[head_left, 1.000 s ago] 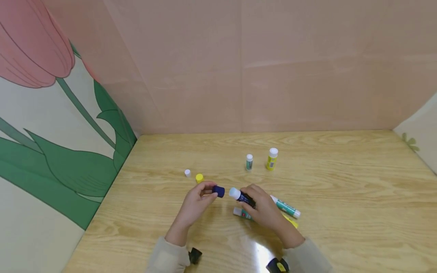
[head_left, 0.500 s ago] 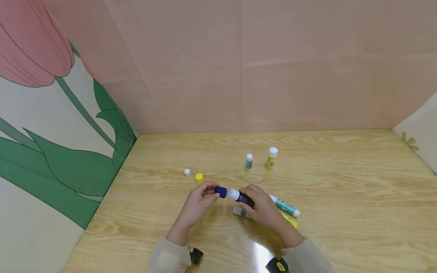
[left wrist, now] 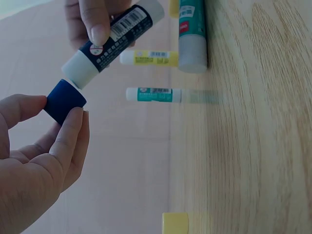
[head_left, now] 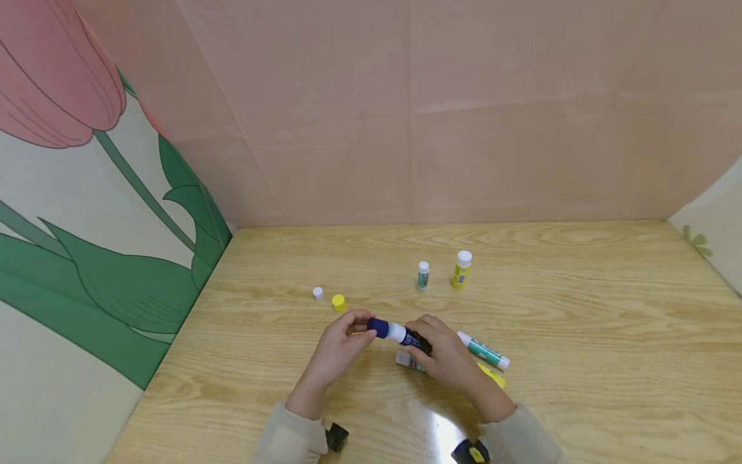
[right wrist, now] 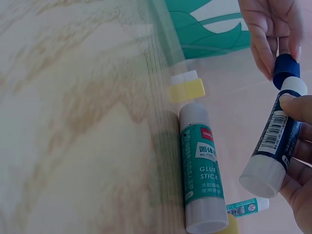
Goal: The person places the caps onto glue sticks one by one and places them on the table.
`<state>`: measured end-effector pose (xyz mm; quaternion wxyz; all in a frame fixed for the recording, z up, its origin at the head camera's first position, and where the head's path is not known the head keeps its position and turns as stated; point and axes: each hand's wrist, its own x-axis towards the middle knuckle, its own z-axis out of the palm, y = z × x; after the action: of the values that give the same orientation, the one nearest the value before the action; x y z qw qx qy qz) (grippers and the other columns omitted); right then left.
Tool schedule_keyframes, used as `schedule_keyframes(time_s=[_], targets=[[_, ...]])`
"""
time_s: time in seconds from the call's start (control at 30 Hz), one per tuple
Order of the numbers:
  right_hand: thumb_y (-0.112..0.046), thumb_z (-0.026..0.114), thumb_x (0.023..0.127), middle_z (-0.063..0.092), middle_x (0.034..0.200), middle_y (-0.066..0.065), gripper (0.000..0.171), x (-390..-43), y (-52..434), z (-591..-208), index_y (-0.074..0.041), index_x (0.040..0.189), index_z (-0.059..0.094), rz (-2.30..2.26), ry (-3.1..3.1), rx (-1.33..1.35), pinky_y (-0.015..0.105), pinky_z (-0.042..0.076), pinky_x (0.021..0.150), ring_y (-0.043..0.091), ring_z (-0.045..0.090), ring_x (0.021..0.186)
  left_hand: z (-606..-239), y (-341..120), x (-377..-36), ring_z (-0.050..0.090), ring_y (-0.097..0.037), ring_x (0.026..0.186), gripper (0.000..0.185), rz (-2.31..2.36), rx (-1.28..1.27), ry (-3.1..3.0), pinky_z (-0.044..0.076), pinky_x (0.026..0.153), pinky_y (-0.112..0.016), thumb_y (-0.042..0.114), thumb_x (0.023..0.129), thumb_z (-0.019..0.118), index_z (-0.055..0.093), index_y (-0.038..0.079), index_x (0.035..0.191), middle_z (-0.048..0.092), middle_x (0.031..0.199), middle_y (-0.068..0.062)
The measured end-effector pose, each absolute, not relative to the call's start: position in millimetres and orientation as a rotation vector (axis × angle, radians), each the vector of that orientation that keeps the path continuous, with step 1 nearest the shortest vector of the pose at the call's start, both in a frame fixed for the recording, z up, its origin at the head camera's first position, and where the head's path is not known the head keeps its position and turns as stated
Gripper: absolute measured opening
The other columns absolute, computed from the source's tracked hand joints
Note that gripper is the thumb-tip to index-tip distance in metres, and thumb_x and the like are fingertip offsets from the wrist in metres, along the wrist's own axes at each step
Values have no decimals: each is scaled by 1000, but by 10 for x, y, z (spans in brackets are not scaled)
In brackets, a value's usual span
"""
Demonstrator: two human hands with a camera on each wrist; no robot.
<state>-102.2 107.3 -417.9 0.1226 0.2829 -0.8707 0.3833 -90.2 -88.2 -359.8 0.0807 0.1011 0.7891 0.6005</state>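
My left hand [head_left: 342, 345] pinches a dark blue cap [left wrist: 65, 101] between thumb and fingers. In my right hand [head_left: 440, 348] is a glue stick [left wrist: 114, 41] with a navy label and white ends, gripped around its barrel. The cap's mouth is right at the stick's white top end in both wrist views, the two nearly in line. Both are held above the wooden table [head_left: 232, 386]. Under the right hand lies a green-labelled glue stick [right wrist: 202, 165], partly hidden in the head view.
Another green glue stick [head_left: 484, 350] and a yellow item [head_left: 493, 375] lie by the right wrist. A small green glue stick [head_left: 423, 276] and a yellow one [head_left: 461, 269] stand further back. A white cap [head_left: 318, 294] and a yellow cap [head_left: 339, 303] sit beyond the left hand.
My left hand has moved right with the blue cap, closing the gap to the glue stick's white end. The right hand has barely shifted.
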Motion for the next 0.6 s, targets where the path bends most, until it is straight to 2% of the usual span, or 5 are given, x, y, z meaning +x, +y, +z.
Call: schedule_keyframes(time_s=[0.3, 0.6], targets=[[-7, 71, 70, 54, 89, -2, 29, -1019, 1071, -4193, -4, 97, 60, 1117, -2527, 835, 25, 46, 64, 8, 49, 78, -3687, -893, -933, 50, -27, 94, 27, 1812, 313, 2337, 46, 75, -26, 3, 85, 53, 49, -9, 109, 53, 104, -17], [-9, 69, 73, 54, 90, -3, 27, -1012, 1071, -4193, -5, 98, 60, 1147, -2571, 825, 25, 47, 65, 8, 49, 78, -3878, -907, -998, 51, -20, 95, 30, 1799, 292, 2328, 46, 75, -25, 13, 85, 55, 51, -1, 111, 54, 106, -10]])
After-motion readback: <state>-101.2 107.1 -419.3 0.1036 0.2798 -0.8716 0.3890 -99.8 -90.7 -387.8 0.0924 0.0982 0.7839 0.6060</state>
